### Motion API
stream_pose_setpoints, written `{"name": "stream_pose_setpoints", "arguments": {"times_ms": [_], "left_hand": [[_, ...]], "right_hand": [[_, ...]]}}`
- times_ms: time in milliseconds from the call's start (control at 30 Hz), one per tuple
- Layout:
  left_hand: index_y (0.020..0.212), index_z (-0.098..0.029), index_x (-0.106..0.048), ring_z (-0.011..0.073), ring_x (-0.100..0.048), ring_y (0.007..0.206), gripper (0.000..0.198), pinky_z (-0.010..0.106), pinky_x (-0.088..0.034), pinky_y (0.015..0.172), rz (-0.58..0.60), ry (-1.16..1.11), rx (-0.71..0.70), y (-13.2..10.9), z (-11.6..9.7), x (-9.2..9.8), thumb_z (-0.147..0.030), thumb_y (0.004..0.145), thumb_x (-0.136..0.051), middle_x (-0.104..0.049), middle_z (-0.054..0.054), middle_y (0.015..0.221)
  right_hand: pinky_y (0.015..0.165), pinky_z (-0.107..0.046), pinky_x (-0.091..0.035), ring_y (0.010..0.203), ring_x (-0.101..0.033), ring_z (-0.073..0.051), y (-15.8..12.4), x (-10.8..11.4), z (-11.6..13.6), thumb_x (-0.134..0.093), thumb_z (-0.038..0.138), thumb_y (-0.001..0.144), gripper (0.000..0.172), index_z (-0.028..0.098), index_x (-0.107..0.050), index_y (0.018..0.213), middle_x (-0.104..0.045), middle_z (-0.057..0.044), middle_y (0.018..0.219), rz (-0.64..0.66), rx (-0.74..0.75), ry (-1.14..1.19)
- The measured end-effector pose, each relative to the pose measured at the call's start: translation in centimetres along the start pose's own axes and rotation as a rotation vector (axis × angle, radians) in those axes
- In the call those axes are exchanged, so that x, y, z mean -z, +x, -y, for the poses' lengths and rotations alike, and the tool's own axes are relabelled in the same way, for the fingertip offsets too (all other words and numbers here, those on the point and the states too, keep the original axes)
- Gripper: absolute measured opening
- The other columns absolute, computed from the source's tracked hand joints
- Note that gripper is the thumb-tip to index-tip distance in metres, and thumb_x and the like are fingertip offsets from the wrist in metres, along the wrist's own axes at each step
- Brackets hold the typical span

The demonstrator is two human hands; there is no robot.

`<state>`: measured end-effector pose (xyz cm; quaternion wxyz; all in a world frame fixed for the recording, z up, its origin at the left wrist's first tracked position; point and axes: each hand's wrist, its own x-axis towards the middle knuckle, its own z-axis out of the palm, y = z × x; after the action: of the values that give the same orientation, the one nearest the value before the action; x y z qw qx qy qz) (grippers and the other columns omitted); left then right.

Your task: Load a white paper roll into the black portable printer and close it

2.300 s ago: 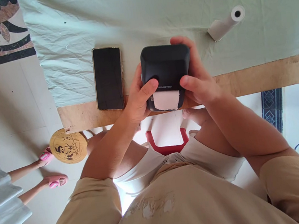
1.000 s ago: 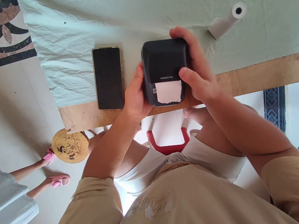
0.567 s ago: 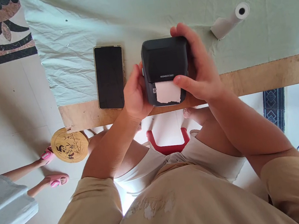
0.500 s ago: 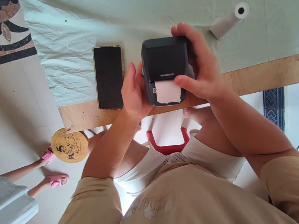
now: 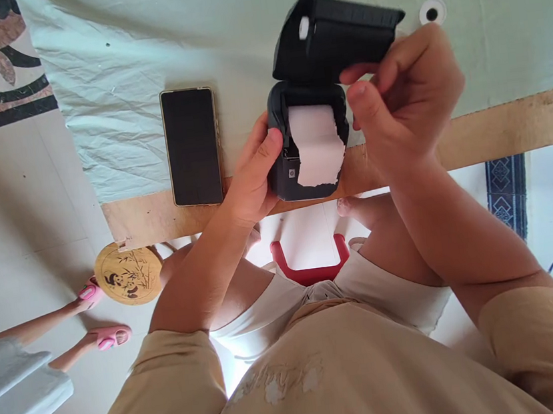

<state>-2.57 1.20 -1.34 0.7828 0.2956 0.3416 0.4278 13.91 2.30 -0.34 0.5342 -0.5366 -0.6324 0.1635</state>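
Observation:
A small black label printer (image 5: 287,177) sits at the near edge of the table. Its lid (image 5: 336,35) is swung up and back, and a white paper roll (image 5: 317,140) with a torn end lies in the bay. My left hand (image 5: 252,176) grips the printer's left side, thumb on its top rim. My right hand (image 5: 402,101) is raised just right of the lid, thumb and forefinger pinched together near the lid's lower edge; I cannot make out anything between them.
A dark phone (image 5: 192,146) lies face up left of the printer on the pale green cloth (image 5: 138,63). A spare paper roll (image 5: 431,11) shows behind my right hand. A red stool (image 5: 312,273) is under me. A person's feet in pink sandals (image 5: 105,337) stand at left beside a round bamboo disc (image 5: 128,273).
The printer's lid, closed before, has swung open and shows the paper roll. My right hand lifted off the printer's right side. My left thumb moved onto the rim.

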Motion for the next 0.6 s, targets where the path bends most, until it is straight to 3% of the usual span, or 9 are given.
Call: {"name": "stream_pose_setpoints", "arguments": {"times_ms": [100,267,333,433,600], "left_hand": [[0.106,-0.028,-0.059,0.0208,-0.059,0.117,0.021,0.035,-0.054,0.093,0.014,-0.021,0.014,-0.1,-0.2,-0.1,-0.035,0.091,-0.046,-0.069,0.001,0.104],[0.106,-0.027,-0.058,0.0193,-0.062,0.113,0.02,0.028,-0.056,0.083,0.004,-0.008,0.023,-0.2,-0.3,-0.1,-0.032,0.091,-0.046,-0.068,0.001,0.099],[0.106,-0.025,-0.058,0.018,-0.064,0.106,0.021,0.024,-0.055,0.076,0.014,0.011,0.018,-0.2,-0.3,-0.1,-0.03,0.092,-0.044,-0.067,0.001,0.096],[0.105,-0.025,-0.059,0.016,-0.066,0.1,0.021,0.022,-0.054,0.072,0.013,0.047,0.045,-0.2,-0.4,-0.1,-0.029,0.092,-0.042,-0.066,0.001,0.093],[0.103,-0.026,-0.062,0.018,-0.064,0.108,0.02,0.026,-0.054,0.085,0.005,0.014,0.044,-0.4,-0.4,-0.3,-0.033,0.09,-0.049,-0.068,0.002,0.098]], "right_hand": [[0.059,-0.034,-0.042,0.059,-0.053,-0.013,-0.1,0.6,0.8,-0.06,0.032,0.082,0.006,0.026,-0.058,0.083,-0.065,0.001,0.085,0.189,0.008,-0.188],[0.072,-0.038,-0.043,0.085,-0.06,-0.02,-0.3,1.3,1.8,-0.051,0.038,0.088,0.017,0.032,-0.067,0.089,-0.066,0.002,0.11,0.451,-0.009,-0.389],[0.07,-0.039,-0.042,0.083,-0.061,-0.021,-0.2,1.5,1.9,-0.05,0.038,0.088,0.018,0.032,-0.066,0.092,-0.067,0.0,0.107,0.522,-0.01,-0.456],[0.061,-0.038,-0.038,0.071,-0.059,-0.022,0.1,1.6,1.9,-0.054,0.039,0.083,0.018,0.03,-0.063,0.096,-0.068,-0.002,0.086,0.615,-0.023,-0.516],[0.054,-0.035,-0.035,0.056,-0.05,-0.018,0.4,2.0,2.3,-0.063,0.037,0.073,0.021,0.03,-0.059,0.093,-0.063,0.001,0.07,0.622,-0.034,-0.472]]}}
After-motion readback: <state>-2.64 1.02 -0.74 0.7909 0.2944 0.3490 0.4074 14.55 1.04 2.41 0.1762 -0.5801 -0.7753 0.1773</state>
